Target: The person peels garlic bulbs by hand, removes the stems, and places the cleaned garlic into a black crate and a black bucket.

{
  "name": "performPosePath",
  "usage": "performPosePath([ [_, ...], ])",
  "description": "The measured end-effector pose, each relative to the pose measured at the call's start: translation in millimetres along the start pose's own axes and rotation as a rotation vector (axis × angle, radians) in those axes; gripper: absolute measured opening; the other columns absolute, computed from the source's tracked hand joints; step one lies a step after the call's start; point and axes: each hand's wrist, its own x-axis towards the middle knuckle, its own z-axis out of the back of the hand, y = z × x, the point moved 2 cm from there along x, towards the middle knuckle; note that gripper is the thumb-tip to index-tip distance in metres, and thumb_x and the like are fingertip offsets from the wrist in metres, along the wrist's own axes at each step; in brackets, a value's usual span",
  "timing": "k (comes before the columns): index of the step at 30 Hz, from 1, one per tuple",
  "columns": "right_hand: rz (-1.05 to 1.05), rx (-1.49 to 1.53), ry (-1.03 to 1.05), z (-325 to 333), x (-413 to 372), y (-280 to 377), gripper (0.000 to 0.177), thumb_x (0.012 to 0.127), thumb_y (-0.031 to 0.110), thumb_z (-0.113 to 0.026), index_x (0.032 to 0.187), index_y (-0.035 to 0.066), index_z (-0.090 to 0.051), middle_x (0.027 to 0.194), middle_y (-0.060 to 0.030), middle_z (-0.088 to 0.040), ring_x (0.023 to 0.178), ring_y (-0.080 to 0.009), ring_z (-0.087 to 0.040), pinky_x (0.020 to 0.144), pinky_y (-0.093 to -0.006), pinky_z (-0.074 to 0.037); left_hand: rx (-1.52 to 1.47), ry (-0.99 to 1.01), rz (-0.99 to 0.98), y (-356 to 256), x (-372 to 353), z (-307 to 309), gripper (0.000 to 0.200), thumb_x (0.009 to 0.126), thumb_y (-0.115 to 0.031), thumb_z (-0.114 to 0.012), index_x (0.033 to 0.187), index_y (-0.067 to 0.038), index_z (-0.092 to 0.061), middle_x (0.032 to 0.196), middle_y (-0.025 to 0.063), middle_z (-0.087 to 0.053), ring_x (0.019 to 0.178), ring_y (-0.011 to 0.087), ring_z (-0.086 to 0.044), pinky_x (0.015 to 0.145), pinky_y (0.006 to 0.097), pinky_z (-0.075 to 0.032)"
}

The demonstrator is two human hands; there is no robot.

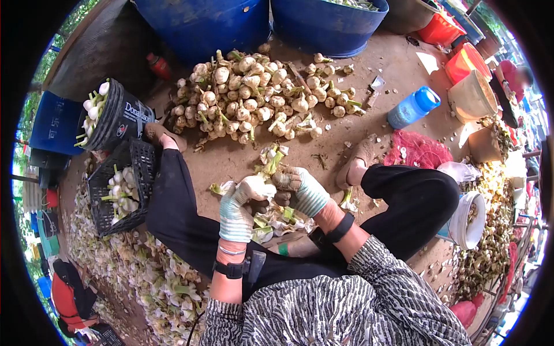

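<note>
Both my hands wear dirty white gloves with green-striped cuffs and meet above the ground between my legs. My left hand (245, 199) is closed, fingers curled in toward the middle. Closed too, my right hand (304, 187) touches it with its fingertips. A pale green garlic stalk with loose husk (272, 160) sticks up from between them; the fingers hide its bulb. Peeled garlic husks (283, 222) lie beneath my hands. Beyond them is a large heap of unpeeled garlic bulbs (242, 92) with short stems.
On the left, a black crate (95, 193) and a black bucket (118, 118) hold clean white garlic. Blue tubs (208, 32) stand behind the heap. To the right are a blue bottle (412, 108), a red mesh bag (418, 150), a white bucket (473, 222) and a broad-bladed tool (376, 85).
</note>
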Motion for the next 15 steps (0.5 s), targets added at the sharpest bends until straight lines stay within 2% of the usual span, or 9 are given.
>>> performPosePath([
  [1,-0.002,0.0,0.001,-1,-1,1,0.013,0.084,0.012,-0.06,0.091,0.004,-0.053,0.068,0.0021,-0.047,0.05,-0.0068,-0.04,0.048,-0.0212,-0.036,-0.14,0.014,0.163,3,1,1,0.038,0.077,-0.032,-0.065,0.096,-0.001,-0.056,0.075,0.0097,-0.06,0.058,0.0176,-0.056,0.05,0.0267,-0.047],
  [2,-0.018,-0.067,0.029,-1,-1,1,0.016,0.084,0.012,-0.06,0.095,0.003,-0.054,0.07,0.0024,-0.05,0.051,-0.006,-0.041,0.048,-0.0208,-0.035,-0.31,-0.046,0.214,4,-3,-3,0.04,0.078,-0.037,-0.059,0.096,-0.001,-0.056,0.07,0.0112,-0.058,0.048,0.0185,-0.05,0.043,0.0265,-0.041],
  [4,-0.033,-0.132,0.057,-4,-5,5,0.018,0.084,0.012,-0.06,0.098,0.002,-0.056,0.071,0.0027,-0.052,0.052,-0.0052,-0.042,0.048,-0.0205,-0.035,-0.413,-0.003,0.275,5,6,6,0.043,0.079,-0.04,-0.056,0.097,-0.001,-0.056,0.07,0.0118,-0.058,0.045,0.0188,-0.048,0.04,0.027,-0.039],
  [5,0.052,-0.437,0.041,-8,-8,10,0.022,0.084,0.013,-0.06,0.101,0.001,-0.057,0.075,0.0021,-0.055,0.056,-0.005,-0.045,0.051,-0.0204,-0.038,-0.517,0.044,0.334,7,11,11,0.045,0.08,-0.043,-0.054,0.097,-0.001,-0.056,0.069,0.0123,-0.058,0.043,0.0191,-0.046,0.038,0.0274,-0.037],
  [6,0.14,-0.739,0.023,-10,-10,13,0.025,0.083,0.013,-0.06,0.105,0.0,-0.058,0.078,0.0015,-0.058,0.059,-0.0048,-0.049,0.053,-0.0204,-0.04,-0.51,0.115,0.344,12,13,19,0.058,0.08,-0.055,-0.048,0.098,0.0,-0.055,0.068,0.0119,-0.058,0.041,0.0184,-0.044,0.035,0.0262,-0.033],
  [10,0.211,-0.669,-0.012,-2,-10,12,0.029,0.081,0.013,-0.063,0.104,-0.003,-0.057,0.081,-0.0004,-0.061,0.068,-0.0062,-0.054,0.06,-0.0211,-0.045,-0.262,0.126,0.279,2,6,8,0.059,0.08,-0.055,-0.051,0.099,0.0,-0.056,0.07,0.0115,-0.059,0.044,0.0174,-0.048,0.035,0.0266,-0.034],
  [13,0.084,-0.554,-0.034,0,-7,5,0.027,0.081,0.014,-0.063,0.101,-0.003,-0.058,0.08,-0.0013,-0.062,0.069,-0.0064,-0.054,0.063,-0.0225,-0.046,0.442,0.159,-0.149,-7,1,3,0.058,0.078,-0.051,-0.06,0.103,0.001,-0.055,0.083,0.0098,-0.061,0.072,0.0148,-0.059,0.064,0.0236,-0.047],
  [14,0.02,-0.432,-0.027,1,-7,5,0.024,0.08,0.014,-0.063,0.098,-0.001,-0.059,0.079,-0.0002,-0.062,0.07,-0.0066,-0.054,0.063,-0.0225,-0.046,0.659,0.049,-0.307,-9,-3,-5,0.07,0.074,-0.049,-0.066,0.116,0.004,-0.047,0.094,0.0091,-0.06,0.083,0.0143,-0.057,0.08,0.0252,-0.044],
  [15,0.024,-0.434,-0.03,9,-2,3,0.024,0.08,0.014,-0.063,0.098,-0.001,-0.059,0.079,-0.0002,-0.062,0.07,-0.0066,-0.054,0.063,-0.0225,-0.046,0.879,0.126,-0.584,-9,-9,1,0.076,0.068,-0.035,-0.076,0.124,0.004,-0.04,0.1,0.009,-0.058,0.089,0.0155,-0.056,0.085,0.0282,-0.043],
])
